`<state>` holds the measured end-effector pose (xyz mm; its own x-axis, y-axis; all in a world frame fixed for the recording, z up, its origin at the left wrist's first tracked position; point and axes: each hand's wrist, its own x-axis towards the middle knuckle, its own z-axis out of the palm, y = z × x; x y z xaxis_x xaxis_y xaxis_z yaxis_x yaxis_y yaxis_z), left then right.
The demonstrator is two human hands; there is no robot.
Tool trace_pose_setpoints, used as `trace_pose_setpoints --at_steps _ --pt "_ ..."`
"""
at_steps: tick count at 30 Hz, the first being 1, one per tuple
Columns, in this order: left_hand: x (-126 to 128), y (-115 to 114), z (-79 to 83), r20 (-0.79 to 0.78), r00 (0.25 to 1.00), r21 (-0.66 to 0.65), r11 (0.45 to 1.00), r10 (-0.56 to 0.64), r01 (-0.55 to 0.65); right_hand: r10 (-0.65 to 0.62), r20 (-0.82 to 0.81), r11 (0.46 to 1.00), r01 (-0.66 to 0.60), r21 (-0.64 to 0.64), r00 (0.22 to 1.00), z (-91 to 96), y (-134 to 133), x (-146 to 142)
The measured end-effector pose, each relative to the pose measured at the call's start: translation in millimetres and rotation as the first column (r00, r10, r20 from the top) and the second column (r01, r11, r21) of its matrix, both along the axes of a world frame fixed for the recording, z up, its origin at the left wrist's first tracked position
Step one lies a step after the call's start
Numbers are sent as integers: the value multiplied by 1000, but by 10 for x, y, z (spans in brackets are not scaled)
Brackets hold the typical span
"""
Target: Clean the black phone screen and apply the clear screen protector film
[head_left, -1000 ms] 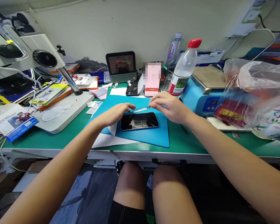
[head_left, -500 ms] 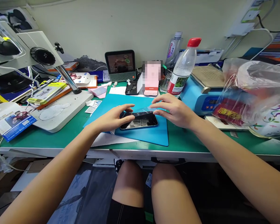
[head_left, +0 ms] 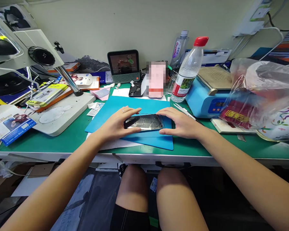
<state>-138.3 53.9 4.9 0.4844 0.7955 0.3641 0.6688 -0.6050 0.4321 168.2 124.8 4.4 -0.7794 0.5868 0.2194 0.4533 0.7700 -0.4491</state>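
The phone (head_left: 145, 122) lies screen-up on a blue mat (head_left: 154, 142), glare washing out its glass and both ends hidden: the left hand (head_left: 114, 124) clasps one end between fingers and thumb, the right hand (head_left: 180, 123) lies flat over the other, its grip impossible to judge. The mat sits on a cluttered green bench (head_left: 69, 142) against a pale wall (head_left: 135, 22), a microscope (head_left: 26, 45) cut off at left.
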Motion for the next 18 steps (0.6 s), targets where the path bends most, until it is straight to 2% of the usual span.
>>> trace_pose_setpoints --at_steps 3,7,18 --pt "-14 -45 5 -49 999 6 1000 -5 5 0 -14 1000 0 14 1000 4 -23 -20" --pt "-101 -97 3 -73 996 -58 997 43 -48 -9 -19 1000 9 13 1000 13 -32 -12" --pt "-185 -115 -24 -12 996 -183 979 87 -88 -36 33 999 35 16 999 -33 16 -43"
